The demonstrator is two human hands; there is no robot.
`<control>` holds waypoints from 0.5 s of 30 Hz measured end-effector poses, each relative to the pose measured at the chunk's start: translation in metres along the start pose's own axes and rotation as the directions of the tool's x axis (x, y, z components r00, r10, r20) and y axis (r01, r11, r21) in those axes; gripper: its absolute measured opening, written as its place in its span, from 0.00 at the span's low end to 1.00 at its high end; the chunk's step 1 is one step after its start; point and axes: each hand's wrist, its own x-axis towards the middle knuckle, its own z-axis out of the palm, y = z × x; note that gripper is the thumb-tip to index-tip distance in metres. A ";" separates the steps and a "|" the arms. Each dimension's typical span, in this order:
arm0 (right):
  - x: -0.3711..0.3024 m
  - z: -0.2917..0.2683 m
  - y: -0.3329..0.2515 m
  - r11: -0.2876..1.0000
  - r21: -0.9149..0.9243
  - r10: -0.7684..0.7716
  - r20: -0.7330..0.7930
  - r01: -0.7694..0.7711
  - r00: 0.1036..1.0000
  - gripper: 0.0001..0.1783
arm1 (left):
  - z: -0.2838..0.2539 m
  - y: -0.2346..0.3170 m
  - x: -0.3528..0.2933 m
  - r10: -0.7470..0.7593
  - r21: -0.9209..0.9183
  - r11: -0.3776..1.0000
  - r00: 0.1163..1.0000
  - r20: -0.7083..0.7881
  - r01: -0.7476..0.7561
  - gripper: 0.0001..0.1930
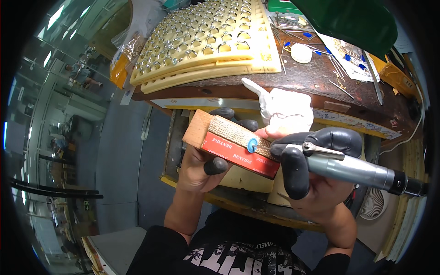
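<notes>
My left hand (201, 167), with black finger cots on several fingertips, holds a wooden block (198, 128) tilted in front of me. A coarse tan strip (229, 130) runs along its top, and red printed backing (229, 150) covers the side toward me. My right hand (316, 169), also in black finger cots, is closed around a silver rotary handpiece (362, 170). A small blue disc (252, 145) on the handpiece's thin shank is at the tan strip; whether it presses on it I cannot tell. Just behind stands a white-covered lump (291, 107) at the bench edge.
Stacked cream trays (206, 62) hold many silver rings on the dark wooden bench (220, 87). To the right lie thin burs, a white round lid (301, 53) and tweezers (373, 78). A green lamp shade (362, 23) overhangs. Below are an open drawer (233, 176) and a fan (373, 204).
</notes>
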 end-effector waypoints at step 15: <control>-0.006 0.002 0.008 1.000 0.012 -0.028 -0.001 0.028 1.000 0.15 | -0.002 -0.001 -0.001 -0.013 -0.013 1.000 1.000 0.003 0.013 0.43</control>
